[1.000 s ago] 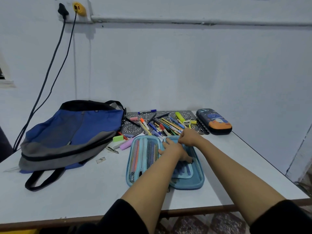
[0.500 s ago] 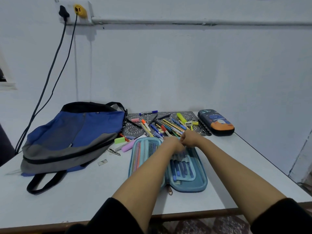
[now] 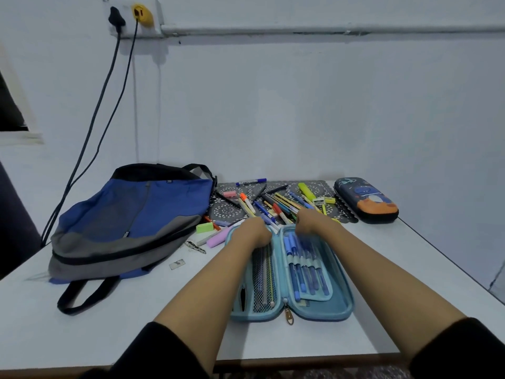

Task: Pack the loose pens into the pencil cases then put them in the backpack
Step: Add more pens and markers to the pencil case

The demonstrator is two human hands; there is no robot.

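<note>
Blue case (image 3: 338,305) is lying open and flat on the table (image 3: 109,337), front centre, with its zip pull facing the person. Its right half is holding blue pens (image 3: 297,272) under a band, at least five; its left half is showing thin sticks behind mesh.

Left hand (image 3: 252,232) is sitting on the far end of the left half, and right hand (image 3: 311,222) on the far end of the right half. Both are curled with backs to the camera, so I cannot tell what they are grasping, if anything. The left forearm is covering part of the case.

Just beyond the hands, loose pens (image 3: 276,203) are lying crossed on a patterned mat (image 3: 226,212), too overlapped to count. One dark case (image 3: 366,199), zipped, is sitting at the mat's right end. One backpack (image 3: 131,222) is lying to the left. One green eraser (image 3: 204,227) is lying between the backpack and the blue case.
</note>
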